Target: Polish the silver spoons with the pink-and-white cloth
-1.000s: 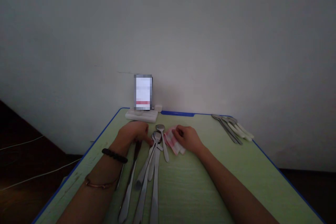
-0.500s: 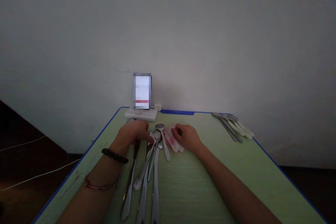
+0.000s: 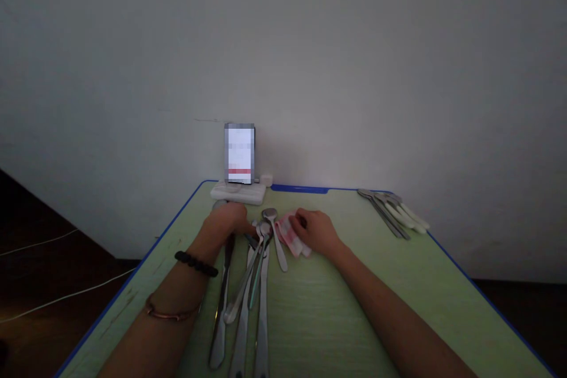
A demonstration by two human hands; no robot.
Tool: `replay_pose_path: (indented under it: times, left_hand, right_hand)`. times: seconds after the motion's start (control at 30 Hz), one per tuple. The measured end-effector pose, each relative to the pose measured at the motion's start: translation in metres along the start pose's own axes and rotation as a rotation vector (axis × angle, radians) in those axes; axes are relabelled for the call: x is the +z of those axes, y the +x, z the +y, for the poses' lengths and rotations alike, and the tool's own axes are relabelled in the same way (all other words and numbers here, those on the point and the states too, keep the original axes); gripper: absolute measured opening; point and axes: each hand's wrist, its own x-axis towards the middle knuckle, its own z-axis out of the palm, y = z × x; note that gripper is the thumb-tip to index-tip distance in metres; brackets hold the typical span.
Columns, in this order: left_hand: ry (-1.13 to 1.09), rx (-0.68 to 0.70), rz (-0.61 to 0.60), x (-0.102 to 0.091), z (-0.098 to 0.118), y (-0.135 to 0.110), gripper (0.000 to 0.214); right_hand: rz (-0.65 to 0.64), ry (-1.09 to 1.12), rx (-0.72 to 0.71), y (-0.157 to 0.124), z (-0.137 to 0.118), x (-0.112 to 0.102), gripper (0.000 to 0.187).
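My left hand (image 3: 228,220) reaches over the heads of a heap of cutlery on the table, its fingertips down among them and mostly hidden. Below it lies a long metal utensil (image 3: 218,336) whose upper end passes under the hand. Beside that are a spoon with a clear handle (image 3: 239,292), a thin green-handled piece (image 3: 254,289) and long metal handles (image 3: 262,325). A short metal spoon (image 3: 278,245) rests to the right of the heap. My right hand (image 3: 316,230) is closed on a pink and white cloth (image 3: 290,236), which lies partly on the table.
The pale green table (image 3: 328,319) has a blue edge. A phone (image 3: 240,153) with a blurred screen stands at the back on a white base (image 3: 239,193), by a small white block (image 3: 266,181). Several spoons and white-handled pieces (image 3: 394,215) lie at the back right. A wall rises behind.
My left hand has shifted slightly, and its outstretched finger has drawn in and down among the cutlery. The long utensil's handle has swung a little right. My right hand and the cloth look unmoved.
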Motion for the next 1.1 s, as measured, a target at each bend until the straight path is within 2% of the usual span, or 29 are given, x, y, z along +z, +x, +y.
replay_pose_path:
  times: [0.2,0.3,0.37,0.5,0.6,0.77,1.1]
  left_hand:
    - [0.045,0.017,0.059,0.001,0.001,0.004,0.034]
    - [0.041,0.028,0.066,0.002,0.001,0.007,0.030]
    - [0.028,0.039,0.059,0.003,0.000,0.009,0.028]
    - [-0.033,0.055,0.012,0.004,-0.008,0.015,0.025]
    - [-0.103,0.062,-0.048,0.005,-0.017,0.019,0.025]
    - [-0.184,0.060,-0.087,0.008,-0.026,0.025,0.027]
    - [-0.277,0.052,-0.061,0.002,-0.027,0.026,0.026]
  right_hand:
    - [0.000,-0.026,0.013,0.000,0.001,0.000,0.030]
    - [0.000,-0.025,-0.019,-0.003,-0.009,-0.006,0.029]
    - [-0.023,0.028,-0.112,-0.008,-0.022,-0.010,0.025]
    - [-0.115,0.181,-0.485,-0.018,-0.048,-0.011,0.020]
    - [-0.175,0.211,-0.612,-0.021,-0.054,-0.006,0.024]
    - [-0.186,0.206,-0.591,-0.020,-0.051,-0.004,0.018]
    - [-0.157,0.169,-0.559,-0.019,-0.046,-0.002,0.013]
